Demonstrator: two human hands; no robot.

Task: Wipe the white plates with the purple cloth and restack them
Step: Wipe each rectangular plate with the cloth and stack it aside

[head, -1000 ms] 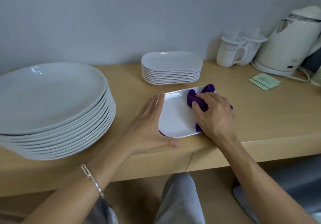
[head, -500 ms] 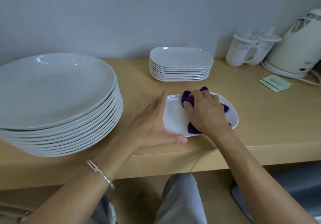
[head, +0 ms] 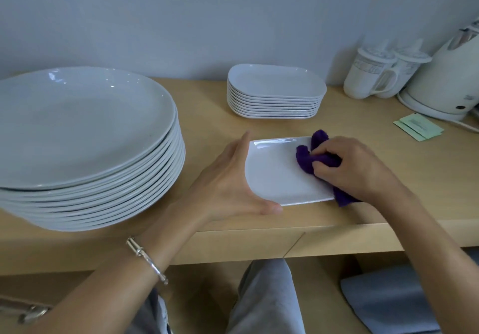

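Observation:
A small white rectangular plate [head: 274, 175] lies flat near the front edge of the wooden counter [head: 207, 131]. My left hand [head: 225, 183] braces its left rim, thumb along the front edge and fingers along the far side. My right hand [head: 355, 168] presses a bunched purple cloth [head: 308, 159] onto the plate's right half; a tail of cloth hangs off the front right corner. Behind the plate, a stack of several matching rectangular plates [head: 276, 91] stands by the wall. At the left a tall stack of large round plates [head: 83, 147] fills the counter.
Two lidded white mugs [head: 373, 74] and a white electric kettle [head: 445, 80] stand at the back right, with green paper packets [head: 418, 126] in front of them. The counter's front edge runs just below the plate. My knees and a blue cushion [head: 394, 300] are underneath.
My right hand has swept the cloth from the plate's middle toward its right side, after having come in from the right. My left hand keeps its hold on the rim.

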